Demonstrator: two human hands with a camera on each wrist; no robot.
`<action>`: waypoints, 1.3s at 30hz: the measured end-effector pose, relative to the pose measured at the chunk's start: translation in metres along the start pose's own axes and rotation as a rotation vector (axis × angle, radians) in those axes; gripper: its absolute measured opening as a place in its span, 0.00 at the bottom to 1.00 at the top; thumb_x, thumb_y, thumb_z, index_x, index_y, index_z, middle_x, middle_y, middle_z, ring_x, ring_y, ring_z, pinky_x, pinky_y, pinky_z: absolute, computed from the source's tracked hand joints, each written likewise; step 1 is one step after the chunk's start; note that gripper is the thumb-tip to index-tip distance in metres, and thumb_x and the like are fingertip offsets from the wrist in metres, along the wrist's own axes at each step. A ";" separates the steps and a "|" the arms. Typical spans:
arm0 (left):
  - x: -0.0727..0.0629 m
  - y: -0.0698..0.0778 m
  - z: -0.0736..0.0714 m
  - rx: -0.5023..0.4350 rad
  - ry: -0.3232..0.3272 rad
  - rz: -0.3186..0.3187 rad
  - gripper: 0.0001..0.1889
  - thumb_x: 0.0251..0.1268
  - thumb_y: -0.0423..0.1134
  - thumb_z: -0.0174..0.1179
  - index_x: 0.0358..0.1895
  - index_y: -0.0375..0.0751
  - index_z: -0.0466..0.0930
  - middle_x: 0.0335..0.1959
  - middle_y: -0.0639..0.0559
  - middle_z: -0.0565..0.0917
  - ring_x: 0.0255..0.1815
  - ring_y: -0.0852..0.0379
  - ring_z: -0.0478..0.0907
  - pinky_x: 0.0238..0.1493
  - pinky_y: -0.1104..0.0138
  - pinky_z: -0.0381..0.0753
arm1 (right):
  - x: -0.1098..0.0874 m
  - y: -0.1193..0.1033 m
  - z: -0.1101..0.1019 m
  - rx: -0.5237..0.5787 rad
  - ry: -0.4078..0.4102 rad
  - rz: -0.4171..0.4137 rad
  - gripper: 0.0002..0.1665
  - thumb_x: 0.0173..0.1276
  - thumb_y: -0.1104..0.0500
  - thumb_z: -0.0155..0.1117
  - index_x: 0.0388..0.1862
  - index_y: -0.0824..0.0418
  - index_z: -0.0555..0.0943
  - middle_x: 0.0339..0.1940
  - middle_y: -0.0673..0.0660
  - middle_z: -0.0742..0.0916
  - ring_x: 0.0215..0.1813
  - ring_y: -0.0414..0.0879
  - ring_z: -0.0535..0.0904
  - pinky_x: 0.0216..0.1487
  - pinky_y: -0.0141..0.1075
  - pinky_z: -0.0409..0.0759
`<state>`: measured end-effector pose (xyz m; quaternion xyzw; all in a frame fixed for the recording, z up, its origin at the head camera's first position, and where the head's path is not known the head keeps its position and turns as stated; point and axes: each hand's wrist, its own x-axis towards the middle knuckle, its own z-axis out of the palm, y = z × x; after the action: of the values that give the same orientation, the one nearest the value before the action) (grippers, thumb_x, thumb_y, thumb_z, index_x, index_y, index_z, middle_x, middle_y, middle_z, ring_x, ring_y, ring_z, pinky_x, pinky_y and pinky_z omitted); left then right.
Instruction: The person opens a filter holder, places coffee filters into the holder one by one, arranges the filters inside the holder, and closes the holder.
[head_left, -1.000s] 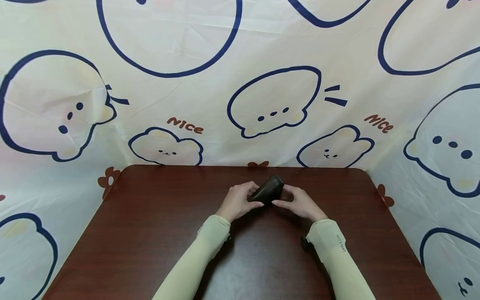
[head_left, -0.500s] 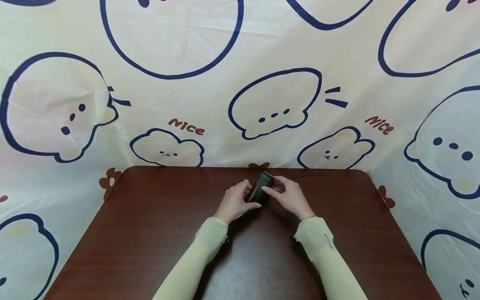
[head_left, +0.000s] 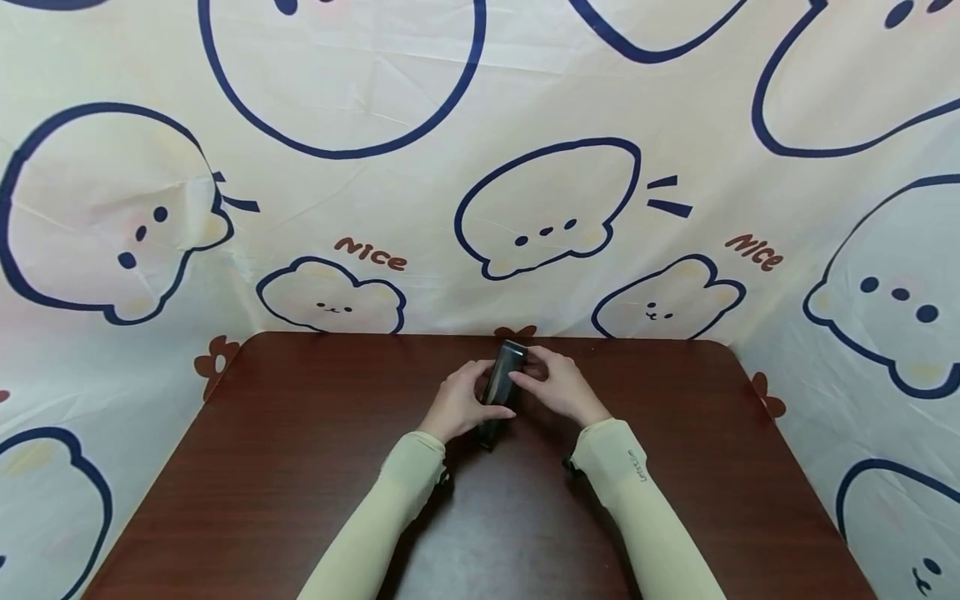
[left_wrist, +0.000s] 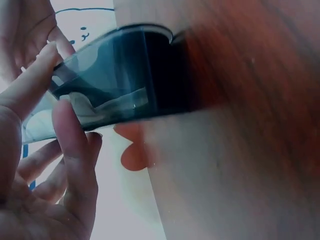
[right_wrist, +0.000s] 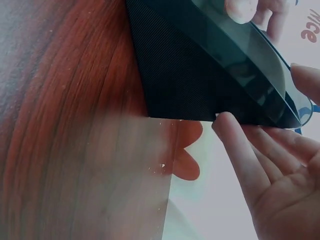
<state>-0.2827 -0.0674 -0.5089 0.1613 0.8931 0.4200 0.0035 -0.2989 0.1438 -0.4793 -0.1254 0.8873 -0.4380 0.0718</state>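
A long glossy black box-like object is held between both hands near the back of the table, standing at a tilt. My left hand grips its left side, thumb in front and fingers behind. At the upper right end, my right hand pinches it between thumb and fingers. In the left wrist view the shiny curved face of the object mirrors light and fingers. A finely ribbed black side of the object shows in the right wrist view. What exactly it is, I cannot tell.
A dark reddish-brown wooden table with rounded back corners lies under the hands. Pale cloth printed with blue-outlined cartoon animals hangs behind it and along both sides.
The black object has shifted left and turned from a slant to a steeper stance. My right hand has moved left and slightly up with it; my left hand has moved slightly left.
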 end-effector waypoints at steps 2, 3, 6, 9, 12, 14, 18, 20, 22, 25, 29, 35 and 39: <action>0.000 -0.002 -0.002 -0.028 -0.027 -0.015 0.44 0.50 0.46 0.83 0.72 0.46 0.73 0.62 0.47 0.81 0.54 0.46 0.80 0.56 0.52 0.83 | 0.002 -0.001 0.002 0.009 -0.020 0.003 0.39 0.74 0.46 0.69 0.78 0.59 0.69 0.70 0.63 0.81 0.65 0.55 0.84 0.63 0.50 0.83; 0.001 -0.002 -0.003 -0.042 -0.040 -0.025 0.44 0.50 0.46 0.83 0.73 0.46 0.72 0.64 0.47 0.80 0.54 0.47 0.80 0.55 0.53 0.84 | 0.003 -0.001 0.002 0.009 -0.028 0.002 0.40 0.74 0.46 0.68 0.78 0.60 0.69 0.71 0.63 0.80 0.66 0.55 0.83 0.63 0.50 0.82; 0.002 -0.004 -0.004 -0.112 -0.088 -0.074 0.47 0.52 0.45 0.82 0.76 0.47 0.67 0.66 0.47 0.77 0.46 0.50 0.82 0.41 0.58 0.89 | 0.007 -0.002 0.004 0.009 -0.054 -0.008 0.39 0.75 0.46 0.67 0.79 0.59 0.68 0.71 0.62 0.80 0.67 0.55 0.82 0.65 0.51 0.81; 0.003 -0.004 -0.003 -0.190 -0.126 -0.124 0.50 0.52 0.43 0.82 0.78 0.46 0.62 0.67 0.44 0.75 0.38 0.52 0.84 0.27 0.61 0.88 | 0.011 0.000 0.005 0.012 -0.083 -0.019 0.38 0.76 0.46 0.66 0.79 0.58 0.68 0.71 0.61 0.80 0.69 0.55 0.81 0.67 0.51 0.80; 0.003 -0.004 -0.002 -0.237 -0.143 -0.149 0.54 0.52 0.42 0.82 0.81 0.44 0.57 0.67 0.40 0.73 0.32 0.51 0.85 0.24 0.61 0.87 | 0.013 0.000 0.006 0.004 -0.105 -0.023 0.38 0.77 0.47 0.65 0.79 0.57 0.68 0.73 0.61 0.79 0.70 0.55 0.80 0.68 0.52 0.78; 0.002 -0.005 0.000 -0.235 -0.143 -0.145 0.55 0.54 0.43 0.81 0.82 0.43 0.55 0.69 0.38 0.72 0.31 0.51 0.85 0.24 0.61 0.87 | 0.013 0.001 0.006 -0.004 -0.109 -0.017 0.37 0.77 0.47 0.65 0.79 0.57 0.68 0.73 0.60 0.79 0.70 0.55 0.80 0.69 0.52 0.78; 0.000 -0.007 0.004 -0.206 -0.128 -0.136 0.56 0.55 0.45 0.80 0.82 0.44 0.52 0.69 0.38 0.71 0.32 0.52 0.82 0.24 0.61 0.86 | 0.013 0.001 0.006 -0.028 -0.118 -0.022 0.37 0.78 0.47 0.64 0.80 0.56 0.67 0.74 0.60 0.78 0.71 0.55 0.79 0.70 0.54 0.76; 0.000 -0.008 0.005 -0.192 -0.116 -0.141 0.56 0.55 0.46 0.80 0.82 0.45 0.52 0.65 0.38 0.73 0.30 0.51 0.82 0.23 0.61 0.85 | 0.014 0.001 0.006 -0.036 -0.130 -0.028 0.37 0.78 0.47 0.63 0.81 0.56 0.66 0.75 0.60 0.78 0.71 0.56 0.78 0.71 0.55 0.76; 0.000 -0.009 0.004 -0.186 -0.104 -0.153 0.57 0.54 0.47 0.81 0.81 0.45 0.51 0.59 0.38 0.75 0.28 0.50 0.82 0.22 0.60 0.85 | 0.016 0.001 0.006 -0.036 -0.145 -0.032 0.37 0.78 0.47 0.62 0.81 0.56 0.66 0.75 0.60 0.77 0.72 0.56 0.77 0.71 0.56 0.75; 0.001 -0.009 0.003 -0.182 -0.099 -0.172 0.58 0.52 0.48 0.82 0.81 0.45 0.51 0.52 0.38 0.76 0.27 0.50 0.82 0.22 0.60 0.85 | 0.018 0.001 0.006 -0.035 -0.159 -0.034 0.36 0.79 0.46 0.62 0.80 0.55 0.67 0.76 0.59 0.77 0.73 0.56 0.77 0.72 0.56 0.74; 0.002 -0.009 0.002 -0.180 -0.100 -0.182 0.58 0.52 0.49 0.82 0.81 0.46 0.51 0.54 0.39 0.76 0.29 0.50 0.83 0.22 0.61 0.85 | 0.019 -0.001 0.005 -0.033 -0.166 -0.030 0.36 0.79 0.46 0.62 0.80 0.55 0.67 0.76 0.59 0.77 0.72 0.55 0.77 0.71 0.55 0.76; 0.003 -0.011 0.002 -0.193 -0.107 -0.184 0.57 0.53 0.49 0.81 0.81 0.46 0.51 0.57 0.38 0.75 0.27 0.50 0.83 0.24 0.60 0.86 | 0.018 0.001 0.005 -0.034 -0.168 -0.035 0.37 0.79 0.45 0.61 0.81 0.54 0.66 0.77 0.59 0.75 0.72 0.56 0.77 0.71 0.56 0.75; 0.002 -0.013 0.003 -0.196 -0.108 -0.184 0.57 0.53 0.49 0.81 0.81 0.46 0.50 0.56 0.39 0.75 0.26 0.50 0.82 0.24 0.60 0.86 | 0.018 0.003 0.006 -0.033 -0.166 -0.028 0.36 0.79 0.44 0.61 0.81 0.53 0.66 0.77 0.58 0.76 0.73 0.55 0.76 0.72 0.57 0.74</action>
<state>-0.2880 -0.0721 -0.5202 0.0999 0.8574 0.4937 0.1056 -0.3149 0.1356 -0.4855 -0.1749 0.8836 -0.4122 0.1369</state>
